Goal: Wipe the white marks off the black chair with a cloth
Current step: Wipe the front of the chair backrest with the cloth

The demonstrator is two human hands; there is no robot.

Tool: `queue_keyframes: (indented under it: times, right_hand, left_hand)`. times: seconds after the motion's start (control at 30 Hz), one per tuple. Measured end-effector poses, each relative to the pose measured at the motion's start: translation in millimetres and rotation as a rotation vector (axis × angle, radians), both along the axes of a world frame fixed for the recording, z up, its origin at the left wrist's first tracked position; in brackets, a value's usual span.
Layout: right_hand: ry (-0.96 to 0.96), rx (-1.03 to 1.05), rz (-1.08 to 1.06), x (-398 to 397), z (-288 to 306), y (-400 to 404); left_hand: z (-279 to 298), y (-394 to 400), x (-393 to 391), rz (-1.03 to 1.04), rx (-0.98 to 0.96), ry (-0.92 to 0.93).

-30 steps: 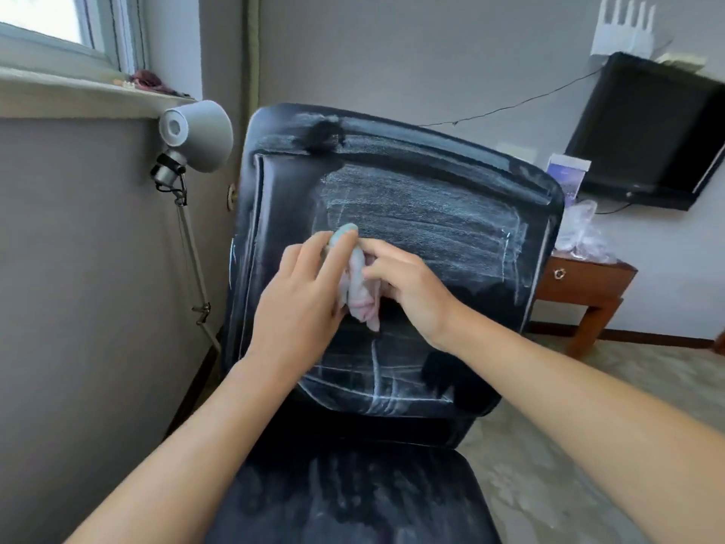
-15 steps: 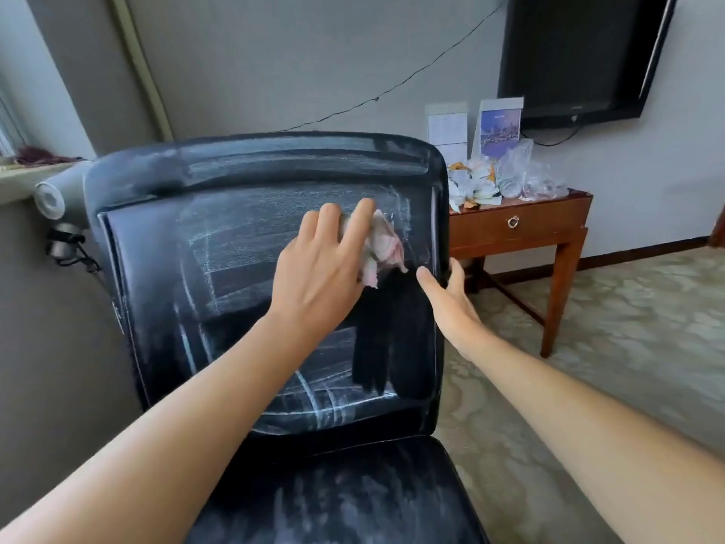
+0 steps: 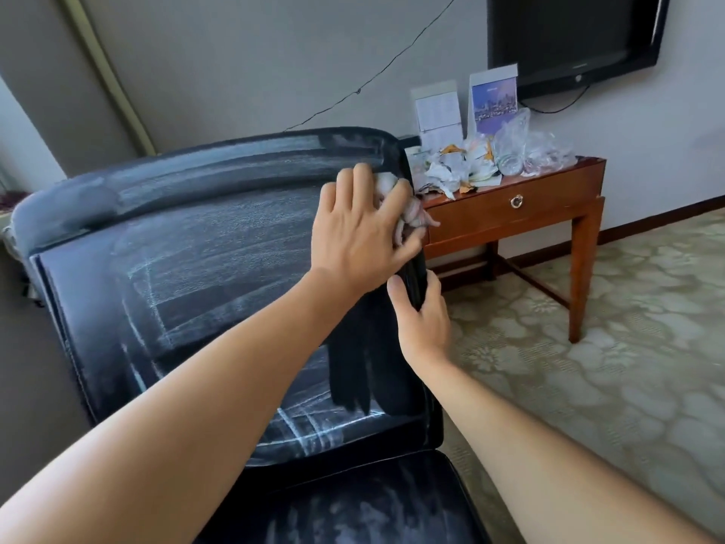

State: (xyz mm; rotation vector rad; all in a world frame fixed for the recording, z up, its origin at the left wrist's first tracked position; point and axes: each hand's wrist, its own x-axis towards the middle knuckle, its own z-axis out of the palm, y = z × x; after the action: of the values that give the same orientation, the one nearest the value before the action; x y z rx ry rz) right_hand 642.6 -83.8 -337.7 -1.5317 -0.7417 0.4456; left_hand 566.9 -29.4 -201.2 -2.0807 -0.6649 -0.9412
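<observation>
The black chair (image 3: 188, 276) faces me, its backrest and seat smeared with white chalk marks (image 3: 219, 245). A dark, clean streak (image 3: 365, 359) runs down the backrest's right side. My left hand (image 3: 361, 233) presses a crumpled pinkish-white cloth (image 3: 412, 214) against the backrest's upper right edge, fingers curled over it. My right hand (image 3: 421, 316) grips the right edge of the backrest just below, thumb on the front face.
A wooden side table (image 3: 510, 210) with a drawer stands right behind the chair, piled with crumpled paper, plastic bags and cards. A black TV (image 3: 572, 37) hangs on the wall above. Patterned carpet (image 3: 588, 367) spreads to the right.
My left hand slid the cloth up and right to the backrest's edge. My right hand closed on the chair's right edge. The view kept turning right.
</observation>
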Motion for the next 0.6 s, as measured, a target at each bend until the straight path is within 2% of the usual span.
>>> queue_keyframes:
  times: [0.1, 0.27, 0.37, 0.53, 0.6]
  right_hand:
    - [0.01, 0.03, 0.008, -1.6, -1.8, 0.1]
    - [-0.007, 0.022, -0.011, -3.5, 0.7, -2.4]
    - [-0.018, 0.024, -0.022, -4.4, 0.1, -3.5]
    - [-0.022, 0.0, -0.038, -5.1, -0.8, -3.6]
    - [-0.026, 0.003, -0.04, -3.7, -1.1, -3.3]
  left_hand:
    - [-21.5, 1.6, -18.2, -0.018, 0.043, 0.0]
    - [-47.8, -8.5, -41.6, -0.081, -0.035, 0.033]
    - [-23.0, -6.1, -39.7, -0.099, -0.045, 0.113]
    - [48.3, 16.7, -10.4, 0.033, -0.057, -0.027]
    - [49.3, 19.4, -6.9, 0.02, -0.046, 0.026]
